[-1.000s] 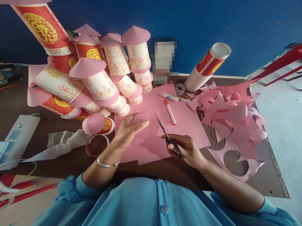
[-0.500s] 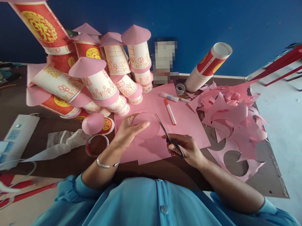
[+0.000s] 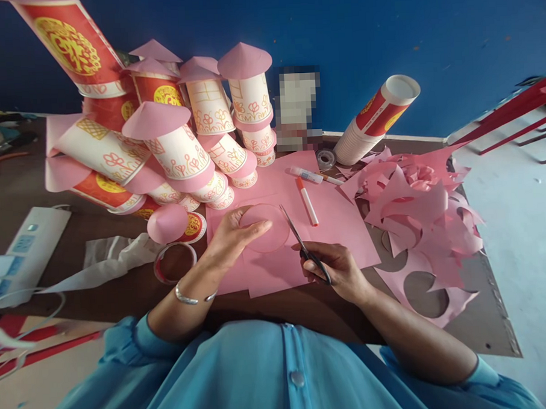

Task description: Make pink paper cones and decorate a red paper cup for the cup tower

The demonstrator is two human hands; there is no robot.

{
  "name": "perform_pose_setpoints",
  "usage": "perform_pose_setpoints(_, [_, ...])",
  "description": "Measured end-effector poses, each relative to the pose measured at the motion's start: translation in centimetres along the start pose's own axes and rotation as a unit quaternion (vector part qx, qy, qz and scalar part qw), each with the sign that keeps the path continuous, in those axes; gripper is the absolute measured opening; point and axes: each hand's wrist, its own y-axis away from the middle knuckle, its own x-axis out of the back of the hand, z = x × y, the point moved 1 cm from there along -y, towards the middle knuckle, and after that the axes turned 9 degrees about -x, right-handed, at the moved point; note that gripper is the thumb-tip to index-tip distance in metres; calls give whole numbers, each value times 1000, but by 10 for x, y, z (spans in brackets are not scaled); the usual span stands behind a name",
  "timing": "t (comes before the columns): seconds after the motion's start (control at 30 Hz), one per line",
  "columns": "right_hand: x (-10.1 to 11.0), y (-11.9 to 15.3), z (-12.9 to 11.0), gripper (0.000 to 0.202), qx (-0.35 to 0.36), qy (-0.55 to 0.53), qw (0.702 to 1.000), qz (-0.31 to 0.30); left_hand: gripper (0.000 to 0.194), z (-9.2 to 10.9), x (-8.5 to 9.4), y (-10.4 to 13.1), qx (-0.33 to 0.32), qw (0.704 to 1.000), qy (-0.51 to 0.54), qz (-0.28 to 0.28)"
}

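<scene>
A round pink paper disc (image 3: 274, 231) is pinched between the thumb and fingers of my left hand (image 3: 233, 233), above larger pink sheets (image 3: 350, 225) on the table. My right hand (image 3: 334, 268) is closed round the black handles of a pair of scissors (image 3: 296, 230). The scissor tips point up and left, close to the disc's right edge. An orange-capped marker (image 3: 307, 202) lies on the sheets beyond the scissors, beside a clear glue stick (image 3: 305, 175).
Stacked cups with pink cone roofs (image 3: 187, 151) crowd the left back. A stack of cups (image 3: 375, 124) leans at the back right, near a heap of pink scraps (image 3: 422, 204). A tape roll (image 3: 194, 256) and white power strip (image 3: 30, 245) lie left.
The view has shifted very slightly. Both hands, the disc and the scissors keep almost the same places.
</scene>
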Motion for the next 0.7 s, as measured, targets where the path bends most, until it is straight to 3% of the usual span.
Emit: perform_pose_setpoints(0.7, [0, 1, 0, 50, 14, 11, 1000, -5, 26, -5, 6, -1, -5, 1000, -30, 1])
